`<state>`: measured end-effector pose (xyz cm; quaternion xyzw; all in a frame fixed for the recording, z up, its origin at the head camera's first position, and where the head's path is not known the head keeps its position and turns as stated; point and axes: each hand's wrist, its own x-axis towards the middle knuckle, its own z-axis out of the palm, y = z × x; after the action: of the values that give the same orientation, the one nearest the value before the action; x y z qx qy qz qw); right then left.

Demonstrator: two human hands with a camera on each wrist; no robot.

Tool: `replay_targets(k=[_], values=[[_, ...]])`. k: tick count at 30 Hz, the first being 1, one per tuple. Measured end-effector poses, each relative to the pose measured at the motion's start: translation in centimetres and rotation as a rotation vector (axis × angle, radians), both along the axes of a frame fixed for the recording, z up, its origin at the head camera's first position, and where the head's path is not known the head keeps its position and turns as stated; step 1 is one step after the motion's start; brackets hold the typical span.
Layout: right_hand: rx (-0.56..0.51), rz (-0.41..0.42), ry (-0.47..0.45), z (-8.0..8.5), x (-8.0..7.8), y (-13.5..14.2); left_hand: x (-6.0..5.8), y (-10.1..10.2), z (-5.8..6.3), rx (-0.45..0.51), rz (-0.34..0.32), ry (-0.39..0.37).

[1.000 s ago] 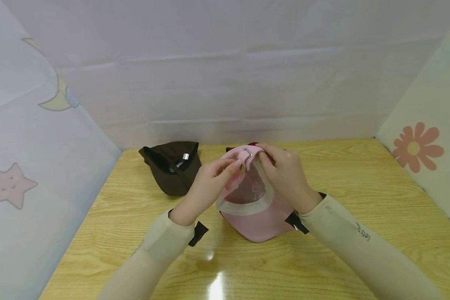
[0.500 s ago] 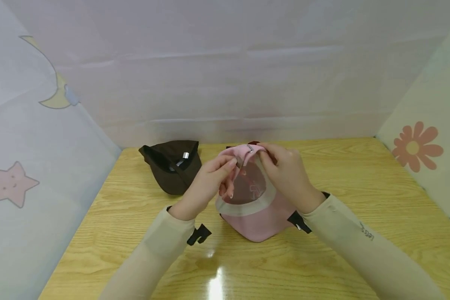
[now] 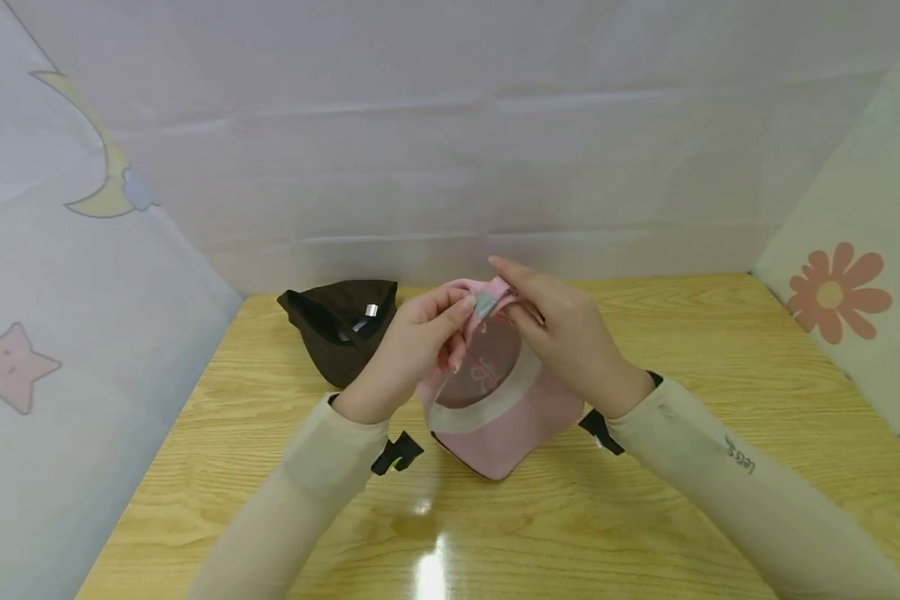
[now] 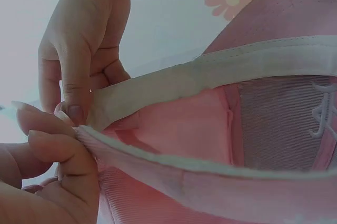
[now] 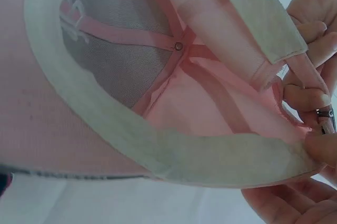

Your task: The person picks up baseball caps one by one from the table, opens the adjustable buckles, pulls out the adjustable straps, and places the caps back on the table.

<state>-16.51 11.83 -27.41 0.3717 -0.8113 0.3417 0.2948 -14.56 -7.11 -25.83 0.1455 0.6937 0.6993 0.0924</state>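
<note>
In the head view a pink cap (image 3: 502,429) with mesh panels stands inside-out toward me, brim low, pale sweatband facing up. My left hand (image 3: 412,346) pinches the cap's back strap between thumb and fingers. Opposite it, my right hand (image 3: 570,333) holds the strap's other side, index finger extended upward. Both hands meet at the strap, where the right wrist view shows a small metal buckle (image 5: 325,113) between the fingers. In the left wrist view my left hand (image 4: 47,176) grips the band edge; the strap's end is partly hidden by fingers.
A dark brown cap (image 3: 345,333) lies upturned on the wooden table (image 3: 255,475), left of the pink cap. Patterned cloth walls (image 3: 450,167) enclose the table at the back and both sides. A black strap piece (image 3: 397,452) hangs at the left wrist.
The pink cap has turned slightly and shifted left. The buckle, visible earlier in the head view, is now covered by my right fingers. My right index finger has lifted and straightened.
</note>
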Motion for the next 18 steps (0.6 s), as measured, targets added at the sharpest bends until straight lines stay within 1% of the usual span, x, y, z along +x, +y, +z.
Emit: replay_targets(k=[4,6,10,12,13,15,17,18], values=[[0.027,0.017,0.078,0.3,-0.1,0.0,-0.3,0.0,0.6,-0.043,0.018,0.046],[0.049,0.004,0.094,0.4,-0.2,0.0,-0.4,-0.1,0.8,-0.109,0.036,0.088],[0.082,-0.027,0.089,0.5,-0.2,0.0,-0.4,0.0,1.1,-0.271,0.082,0.193],[0.086,-0.037,0.082,0.5,-0.2,-0.1,-0.2,0.0,1.1,-0.370,0.128,0.275],[0.086,-0.040,0.079,0.6,-0.2,-0.1,-0.2,0.1,1.1,-0.424,0.154,0.332],[0.081,-0.047,0.074,0.6,-0.2,-0.2,0.0,0.1,1.0,-0.523,0.210,0.458],[0.079,-0.054,0.067,0.6,-0.1,-0.2,0.1,0.0,0.9,-0.614,0.265,0.615],[0.075,-0.054,0.061,0.6,-0.1,-0.3,0.1,0.0,0.8,-0.645,0.281,0.695]])
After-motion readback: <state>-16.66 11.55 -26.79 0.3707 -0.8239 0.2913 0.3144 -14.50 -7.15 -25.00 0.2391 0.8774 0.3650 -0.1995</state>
